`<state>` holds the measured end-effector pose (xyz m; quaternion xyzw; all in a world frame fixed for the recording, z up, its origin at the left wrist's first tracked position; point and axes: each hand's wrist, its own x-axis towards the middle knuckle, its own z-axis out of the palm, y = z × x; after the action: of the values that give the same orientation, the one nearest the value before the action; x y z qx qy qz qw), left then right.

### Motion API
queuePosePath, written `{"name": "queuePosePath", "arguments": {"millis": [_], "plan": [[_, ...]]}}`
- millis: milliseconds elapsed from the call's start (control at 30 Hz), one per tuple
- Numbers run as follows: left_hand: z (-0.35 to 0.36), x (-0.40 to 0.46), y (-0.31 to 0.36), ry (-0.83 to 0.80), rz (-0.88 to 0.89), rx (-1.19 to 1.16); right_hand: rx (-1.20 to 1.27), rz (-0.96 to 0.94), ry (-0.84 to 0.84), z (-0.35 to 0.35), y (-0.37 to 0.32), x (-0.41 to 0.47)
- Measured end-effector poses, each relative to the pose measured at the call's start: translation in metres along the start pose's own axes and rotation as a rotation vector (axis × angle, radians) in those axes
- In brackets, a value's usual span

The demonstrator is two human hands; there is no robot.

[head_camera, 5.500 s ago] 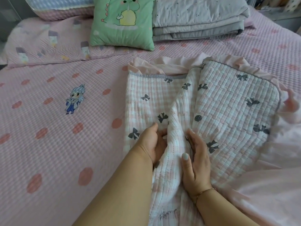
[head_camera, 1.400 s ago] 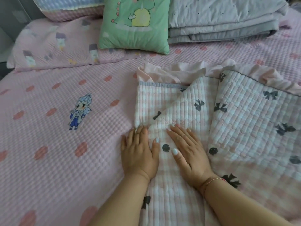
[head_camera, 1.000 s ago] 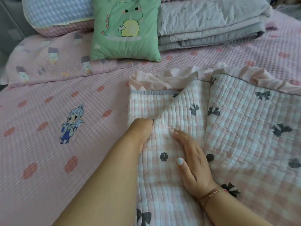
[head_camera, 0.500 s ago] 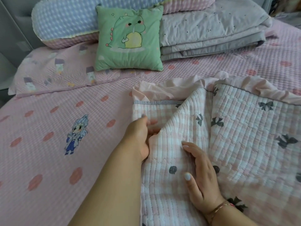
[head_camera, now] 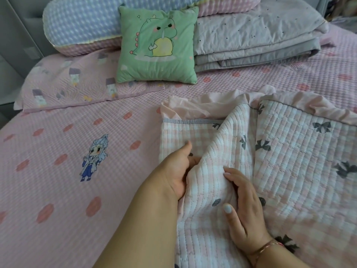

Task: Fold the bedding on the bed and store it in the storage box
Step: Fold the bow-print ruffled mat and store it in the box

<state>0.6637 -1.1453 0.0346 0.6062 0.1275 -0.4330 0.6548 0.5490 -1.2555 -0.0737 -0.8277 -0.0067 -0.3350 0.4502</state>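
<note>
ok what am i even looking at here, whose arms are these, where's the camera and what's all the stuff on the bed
There is no machine here. The view comes from one wide-angle camera worn on a person's head, looking down at their own two bare arms. They are kneeling or leaning over a bed with a pink dotted quilted cover. The left hand grips a raised fold of a pink-and-white checked quilt with dark bows, its fingers tucked under the fold. The right hand rests on the same quilt with fingers curved against the fold. Farther back lie a green square cushion with a cartoon dinosaur, a folded grey blanket, a blue-and-pink bolster pillow and a flat pink patterned pillow. No storage box is in view.
</note>
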Motion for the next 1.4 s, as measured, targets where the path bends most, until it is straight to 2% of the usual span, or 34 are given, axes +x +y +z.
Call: {"name": "queuePosePath", "arguments": {"millis": [133, 233, 400, 467, 600, 667, 833, 933, 1033, 1067, 1100, 1133, 1167, 1200, 1233, 1267, 1300, 1333, 1400], "plan": [[0.007, -0.007, -0.006, -0.066, 0.002, -0.015, -0.040, -0.051, 0.110, 0.001, -0.001, -0.002], [0.013, -0.011, -0.005, -0.096, -0.009, 0.003, -0.056, -0.055, 0.121, 0.001, -0.001, -0.003], [0.007, -0.016, -0.006, -0.106, 0.069, -0.070, -0.036, -0.050, 0.140, 0.001, 0.000, -0.002], [0.005, -0.018, -0.003, -0.068, 0.152, -0.152, -0.020, -0.053, 0.154, 0.001, 0.000, -0.003], [-0.015, -0.017, 0.024, 0.046, 0.452, -0.402, -0.037, -0.038, 0.151, 0.002, 0.001, -0.004], [-0.024, -0.014, 0.031, 0.119, 0.516, -0.367, -0.070, -0.031, 0.133, 0.002, 0.002, -0.004], [-0.031, 0.008, 0.028, 0.161, 0.388, -0.044, -0.098, -0.035, 0.113, 0.002, -0.001, -0.002], [-0.036, 0.015, 0.040, 0.287, 0.408, -0.049, -0.095, -0.044, 0.108, 0.002, -0.002, -0.001], [-0.040, 0.018, 0.044, 0.346, 0.470, -0.084, -0.092, -0.041, 0.106, 0.002, 0.000, -0.002], [-0.040, 0.020, 0.043, 0.437, 0.490, 0.002, -0.084, -0.036, 0.105, 0.002, 0.000, -0.002], [-0.040, 0.021, 0.039, 0.558, 0.505, 0.197, -0.078, -0.032, 0.109, 0.002, 0.000, -0.002], [-0.037, 0.021, 0.034, 0.734, 0.513, 0.504, -0.079, -0.030, 0.113, 0.003, 0.001, -0.002], [-0.029, 0.016, 0.026, 0.925, 0.583, 0.814, -0.080, -0.024, 0.111, 0.003, 0.002, -0.003], [-0.018, 0.009, 0.014, 1.008, 0.746, 1.001, -0.075, -0.021, 0.110, 0.003, 0.001, -0.003], [-0.007, 0.006, 0.003, 0.951, 0.907, 1.114, -0.067, -0.022, 0.116, 0.003, 0.001, -0.003], [0.001, 0.007, -0.009, 0.814, 0.965, 1.213, -0.057, -0.019, 0.113, 0.002, 0.000, -0.002], [0.004, 0.011, -0.020, 0.679, 0.912, 1.278, -0.048, -0.017, 0.107, 0.002, 0.000, -0.002], [-0.002, 0.023, -0.031, 0.589, 0.780, 1.337, -0.046, -0.019, 0.101, 0.002, 0.001, -0.001], [-0.020, 0.043, -0.044, 0.553, 0.529, 1.431, -0.040, -0.020, 0.096, 0.002, 0.002, -0.001]]}}
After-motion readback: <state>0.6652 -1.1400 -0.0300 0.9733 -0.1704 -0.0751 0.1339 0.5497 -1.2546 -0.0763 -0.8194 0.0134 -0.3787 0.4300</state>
